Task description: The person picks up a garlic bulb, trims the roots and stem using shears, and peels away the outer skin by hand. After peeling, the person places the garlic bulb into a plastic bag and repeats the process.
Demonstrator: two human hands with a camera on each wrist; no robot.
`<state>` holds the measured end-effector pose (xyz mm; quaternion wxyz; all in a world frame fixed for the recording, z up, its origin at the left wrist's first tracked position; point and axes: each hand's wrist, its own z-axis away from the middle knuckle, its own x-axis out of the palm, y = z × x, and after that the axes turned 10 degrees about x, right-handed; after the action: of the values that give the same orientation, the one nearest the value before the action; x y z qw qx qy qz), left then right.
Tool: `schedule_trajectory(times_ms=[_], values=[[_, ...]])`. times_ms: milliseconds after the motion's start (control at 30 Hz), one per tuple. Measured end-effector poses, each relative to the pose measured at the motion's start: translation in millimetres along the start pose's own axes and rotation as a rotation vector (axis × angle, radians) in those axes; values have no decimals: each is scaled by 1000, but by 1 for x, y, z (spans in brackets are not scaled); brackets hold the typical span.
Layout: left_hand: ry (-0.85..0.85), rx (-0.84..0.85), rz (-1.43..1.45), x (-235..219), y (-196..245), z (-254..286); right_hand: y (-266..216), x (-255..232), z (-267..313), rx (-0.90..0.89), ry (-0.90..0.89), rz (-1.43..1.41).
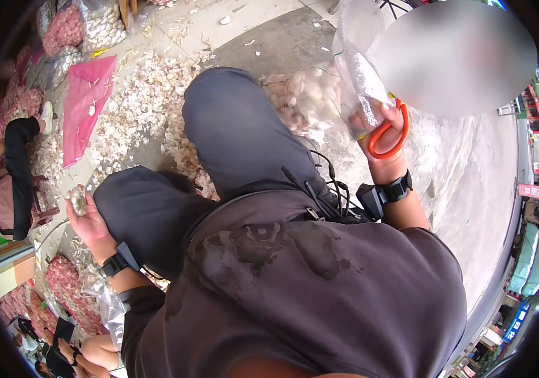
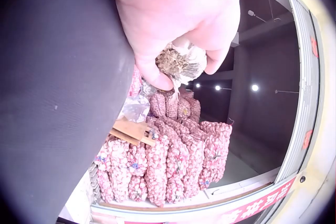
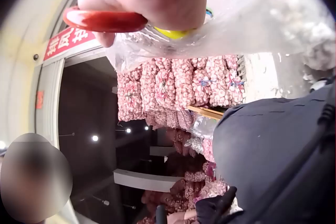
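Note:
My left hand is beside the left knee and grips a garlic bulb. Thumb and fingers curl round that bulb in the left wrist view, where its brown root end faces the camera. On the other side, my right hand grips the clear plastic bag by its gathered edge. A pair of scissors with an orange loop handle hangs on the same hand; its blades are hidden. Pale garlic bulbs show through the bag's lower part, past the right knee.
Garlic skins and stalk scraps litter the floor around my legs. A pink plastic sheet lies to the left. Net sacks of garlic stand along the left, near another seated person. A person with a blurred head appears at upper right.

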<state>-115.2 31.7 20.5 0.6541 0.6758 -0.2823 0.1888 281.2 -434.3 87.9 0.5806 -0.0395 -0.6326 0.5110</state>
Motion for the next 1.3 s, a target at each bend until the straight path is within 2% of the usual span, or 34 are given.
schedule_trajectory(times_ms=[33, 67, 100, 133, 167, 233, 300, 333, 433, 500, 533, 633, 667, 767, 900, 967, 1000, 1033, 1100, 1167, 1233, 1300], values=[[6, 10, 1, 0, 1, 2, 7, -17, -7, 18, -62, -68], [16, 23, 3, -1, 1, 5, 9, -12, -8, 19, -107, -26], [29, 34, 4, -2, 3, 7, 13, 0, -8, 24, -150, 18], [23, 36, 5, -6, 6, 9, 19, 11, -5, 18, -95, 100], [15, 36, 6, -10, 8, 9, 21, 29, -2, 42, -116, 105], [-2, 25, 11, -17, 8, 6, 26, 66, 3, 142, -168, 53], [-28, 3, -2, -19, 13, 4, 35, 94, 17, 378, -271, 166], [19, 19, -11, -14, 13, 6, 48, 101, 13, 412, -465, 288], [14, 38, -6, -12, 12, 8, 71, 107, -3, 448, -690, 367], [32, 61, -33, -13, 12, 11, 72, 101, -25, 611, -333, -14], [48, 80, -49, -11, 12, 14, 78, 99, -35, 569, -217, -111], [65, 99, -48, -15, 12, 13, 89, 84, -42, 693, -349, -65], [65, 89, -50, -20, 14, 13, 89, 82, -39, 672, -355, 82], [58, 61, 26, -27, 16, 7, 76, 86, -38, 654, -387, 168], [43, 44, 17, -31, 17, 6, 40, 88, -37, 394, -320, 352], [26, 43, -15, -34, 17, 6, 16, 82, -39, 135, -314, 515], [20, 42, -33, -34, 17, 7, 1, 83, -35, 85, -254, 523], [-19, 32, -134, -33, 20, 8, -15, 86, -29, 36, -195, 531], [-99, 10, -335, -17, 26, 9, -41, 92, -26, -202, -64, 764], [-183, 38, -409, 6, 27, 7, -78, 69, -30, -280, -107, 857], [-329, 63, -488, 31, 30, 3, -95, 77, -21, -276, 175, 888], [-441, 33, -493, 60, 32, -2, -110, 75, -22, -460, 373, 1193]])
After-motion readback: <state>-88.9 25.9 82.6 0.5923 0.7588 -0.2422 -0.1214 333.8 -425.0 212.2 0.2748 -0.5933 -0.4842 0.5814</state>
